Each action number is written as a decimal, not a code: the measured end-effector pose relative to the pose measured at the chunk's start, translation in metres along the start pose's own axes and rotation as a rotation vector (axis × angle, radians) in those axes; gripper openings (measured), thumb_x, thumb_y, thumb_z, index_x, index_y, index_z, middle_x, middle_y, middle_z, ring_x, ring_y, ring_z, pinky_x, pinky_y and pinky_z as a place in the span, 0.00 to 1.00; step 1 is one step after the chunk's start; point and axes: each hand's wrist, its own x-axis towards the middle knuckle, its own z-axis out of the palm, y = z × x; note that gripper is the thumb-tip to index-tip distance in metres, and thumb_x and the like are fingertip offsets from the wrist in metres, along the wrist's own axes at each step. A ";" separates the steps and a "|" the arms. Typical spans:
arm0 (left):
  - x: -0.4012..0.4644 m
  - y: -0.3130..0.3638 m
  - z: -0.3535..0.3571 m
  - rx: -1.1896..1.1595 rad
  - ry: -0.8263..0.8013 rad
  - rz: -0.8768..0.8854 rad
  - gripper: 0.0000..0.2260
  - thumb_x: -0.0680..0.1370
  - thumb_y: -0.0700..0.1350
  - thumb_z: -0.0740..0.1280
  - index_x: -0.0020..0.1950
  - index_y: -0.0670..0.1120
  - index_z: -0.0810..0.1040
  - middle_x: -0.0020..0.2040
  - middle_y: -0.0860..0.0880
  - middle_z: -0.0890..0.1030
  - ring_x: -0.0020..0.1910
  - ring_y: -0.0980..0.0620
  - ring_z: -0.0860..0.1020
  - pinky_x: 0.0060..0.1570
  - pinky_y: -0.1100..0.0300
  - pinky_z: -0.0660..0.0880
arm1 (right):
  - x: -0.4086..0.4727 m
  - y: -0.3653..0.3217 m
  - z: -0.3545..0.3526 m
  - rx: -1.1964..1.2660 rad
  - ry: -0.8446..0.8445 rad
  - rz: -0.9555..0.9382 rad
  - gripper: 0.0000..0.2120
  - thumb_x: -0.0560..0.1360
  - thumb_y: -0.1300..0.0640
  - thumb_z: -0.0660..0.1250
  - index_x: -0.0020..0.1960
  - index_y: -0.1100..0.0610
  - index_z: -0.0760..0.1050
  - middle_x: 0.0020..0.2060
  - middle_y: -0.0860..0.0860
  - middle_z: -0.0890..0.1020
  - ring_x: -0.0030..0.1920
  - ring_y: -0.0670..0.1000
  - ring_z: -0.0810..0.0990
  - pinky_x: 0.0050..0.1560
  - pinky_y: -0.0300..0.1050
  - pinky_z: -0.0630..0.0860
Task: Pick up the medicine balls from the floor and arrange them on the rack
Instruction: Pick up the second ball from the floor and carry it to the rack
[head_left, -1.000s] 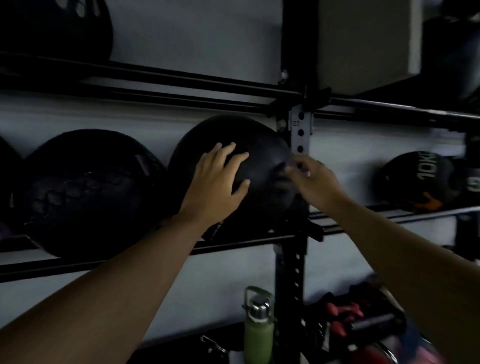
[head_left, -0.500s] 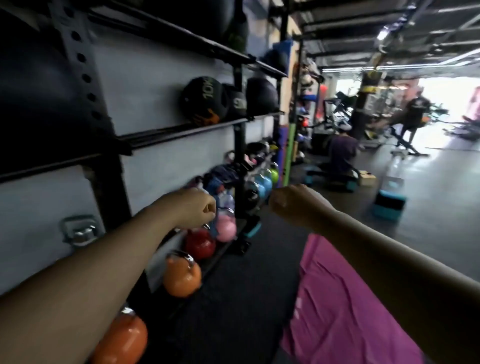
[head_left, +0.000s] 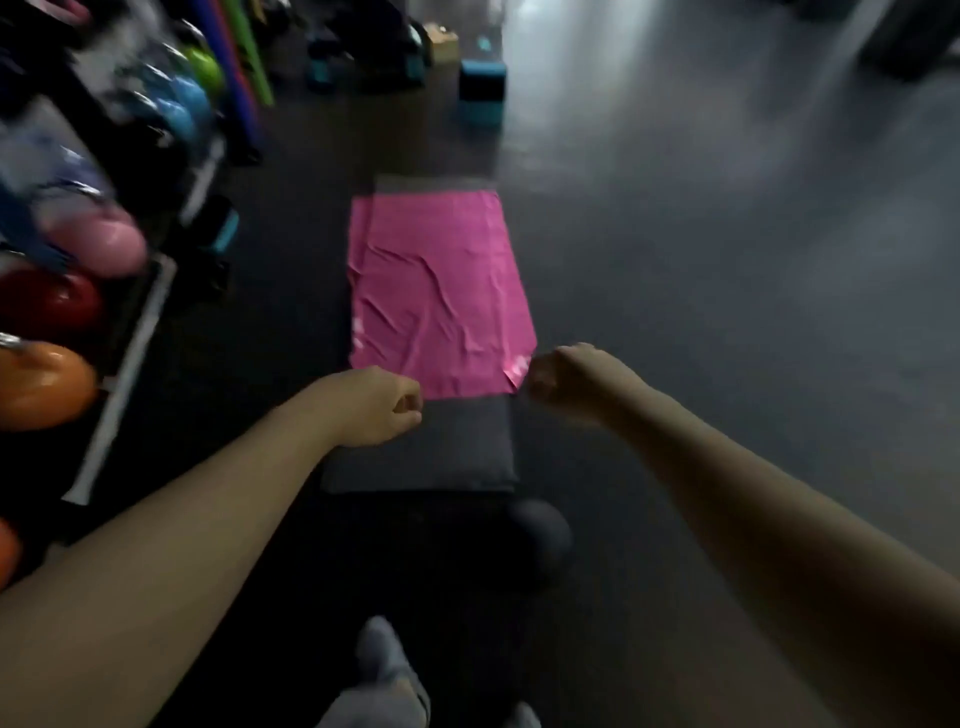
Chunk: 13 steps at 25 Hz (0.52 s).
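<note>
A dark medicine ball (head_left: 540, 538) lies on the floor just in front of the near end of a grey mat (head_left: 431, 457). Both my arms reach forward over the mat. My left hand (head_left: 382, 405) is curled shut with nothing in it, above the mat's near left part. To its right my right hand (head_left: 566, 382) is also curled into a loose fist and holds nothing, at the corner of a pink towel (head_left: 436, 291). The ball rack itself is out of view.
Coloured kettlebells stand in a row on a low rack (head_left: 124, 364) along the left: orange (head_left: 44, 384), red, pink (head_left: 104, 241), blue. A teal and black step box (head_left: 482, 93) stands on the floor beyond the mat. My grey shoe (head_left: 384, 670) shows at the bottom.
My hands left the black ball on the rack shelf and closed into fists. My view turned right and down, from the rack to the floor with the mat and a ball.
</note>
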 end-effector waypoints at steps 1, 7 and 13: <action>0.014 0.015 0.023 0.002 -0.053 0.026 0.13 0.83 0.54 0.65 0.65 0.53 0.81 0.56 0.54 0.82 0.53 0.53 0.80 0.55 0.55 0.77 | -0.011 0.026 0.019 0.031 -0.030 0.059 0.14 0.83 0.50 0.62 0.60 0.55 0.83 0.60 0.62 0.84 0.60 0.66 0.83 0.56 0.53 0.79; 0.086 0.059 0.131 -0.138 -0.296 0.047 0.13 0.83 0.55 0.64 0.65 0.54 0.81 0.58 0.54 0.83 0.55 0.52 0.81 0.59 0.52 0.78 | -0.033 0.124 0.122 0.164 -0.214 0.304 0.15 0.84 0.48 0.62 0.60 0.55 0.82 0.58 0.58 0.86 0.57 0.62 0.84 0.57 0.56 0.82; 0.150 0.078 0.231 -0.533 -0.386 -0.160 0.13 0.84 0.54 0.63 0.66 0.53 0.79 0.57 0.54 0.80 0.54 0.54 0.79 0.54 0.56 0.77 | 0.010 0.188 0.206 0.185 -0.375 0.376 0.15 0.84 0.48 0.61 0.61 0.55 0.81 0.57 0.57 0.87 0.58 0.62 0.84 0.54 0.55 0.81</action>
